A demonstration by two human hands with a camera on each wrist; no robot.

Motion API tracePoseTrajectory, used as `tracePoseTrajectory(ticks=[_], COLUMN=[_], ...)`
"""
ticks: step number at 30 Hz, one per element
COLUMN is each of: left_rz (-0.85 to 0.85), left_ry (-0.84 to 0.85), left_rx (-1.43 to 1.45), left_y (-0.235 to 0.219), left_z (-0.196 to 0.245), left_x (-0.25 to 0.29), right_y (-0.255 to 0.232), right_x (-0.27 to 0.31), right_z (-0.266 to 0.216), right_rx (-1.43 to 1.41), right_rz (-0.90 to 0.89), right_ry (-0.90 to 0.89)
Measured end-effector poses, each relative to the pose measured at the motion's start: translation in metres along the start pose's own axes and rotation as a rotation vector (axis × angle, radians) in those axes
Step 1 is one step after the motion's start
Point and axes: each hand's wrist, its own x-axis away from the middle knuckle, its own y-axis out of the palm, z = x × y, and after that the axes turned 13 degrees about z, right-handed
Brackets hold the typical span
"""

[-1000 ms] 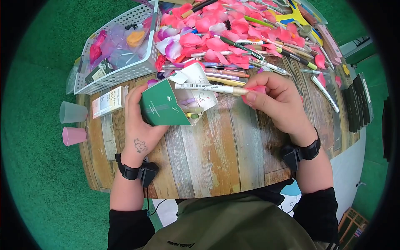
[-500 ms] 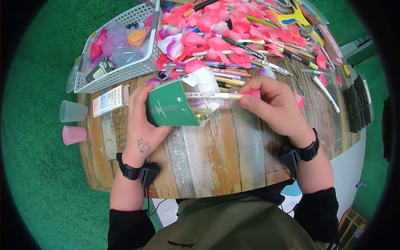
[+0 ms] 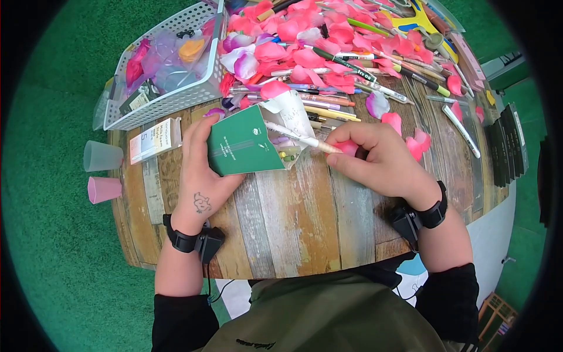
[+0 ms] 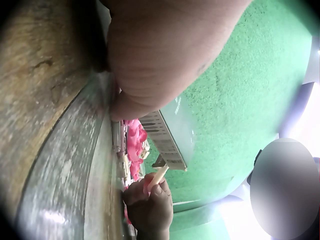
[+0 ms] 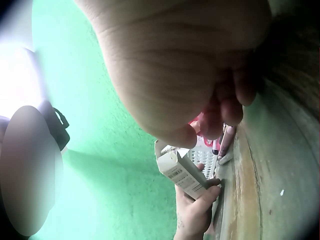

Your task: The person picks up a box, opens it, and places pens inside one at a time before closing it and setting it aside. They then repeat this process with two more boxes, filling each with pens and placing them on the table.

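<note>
My left hand (image 3: 205,170) grips a green box (image 3: 243,142) from its left side; the open end faces right, its white flap raised. Several pens (image 3: 287,155) show inside the opening. Between thumb and fingers, my right hand (image 3: 384,158) pinches a white pen (image 3: 308,139) by its pale end, and the other end lies inside the box. A pink petal (image 3: 347,147) is at the right fingers. In the left wrist view the pale pen end (image 4: 159,175) meets the box's (image 4: 167,140) edge.
Pink petals (image 3: 271,51) and many pens cover the back of the table. A white basket (image 3: 164,108) holds bags at the back left. Beside it lie a small carton (image 3: 155,141) and two cups (image 3: 104,189). Black packets (image 3: 507,146) stand at the right edge.
My right hand has moved left and slightly down, and the pen has gone deeper into the box and tilted. The box has shifted a little right. Petals now lie beyond the right hand.
</note>
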Motion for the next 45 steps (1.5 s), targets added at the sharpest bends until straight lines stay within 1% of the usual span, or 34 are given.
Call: tracePoseTrajectory(ticks=[3, 6, 9, 12, 15, 18, 24, 27, 30, 36, 45], left_rz=[-0.032, -0.054, -0.057, -0.062, -0.065, -0.070, -0.066, -0.067, -0.067, -0.076, -0.082], left_ry=[0.032, 0.045, 0.045, 0.040, 0.035, 0.030, 0.050, 0.050, 0.038, 0.027, 0.002], left_rx=[-0.030, -0.037, -0.023, -0.025, -0.022, -0.020, -0.040, -0.037, -0.036, -0.036, -0.031], left_y=[-0.001, -0.001, -0.001, -0.001, -0.001, -0.001, 0.000, 0.000, 0.000, 0.000, 0.000], left_z=[0.002, 0.002, 0.002, 0.003, 0.003, 0.004, 0.004, 0.003, 0.003, 0.003, 0.005], left_x=[0.000, 0.000, 0.001, 0.000, 0.000, -0.001, -0.001, -0.001, 0.000, -0.001, -0.001], right_y=[-0.003, -0.002, -0.001, -0.002, 0.001, 0.003, 0.004, 0.004, 0.006, 0.003, 0.005], right_x=[0.000, -0.001, 0.000, -0.001, 0.001, 0.001, 0.003, 0.003, 0.004, 0.005, 0.008], right_z=[-0.004, -0.008, -0.009, -0.010, -0.001, 0.002, -0.001, -0.001, -0.001, -0.008, -0.007], right_rx=[0.079, 0.161, 0.140, 0.163, 0.229, 0.231, 0.283, 0.340, 0.335, 0.383, 0.386], right_rz=[-0.039, -0.087, -0.105, -0.111, -0.088, -0.076, -0.094, -0.128, -0.121, -0.171, -0.146], right_ry=[0.039, -0.032, -0.008, -0.022, -0.147, -0.200, -0.237, -0.304, -0.342, -0.312, -0.328])
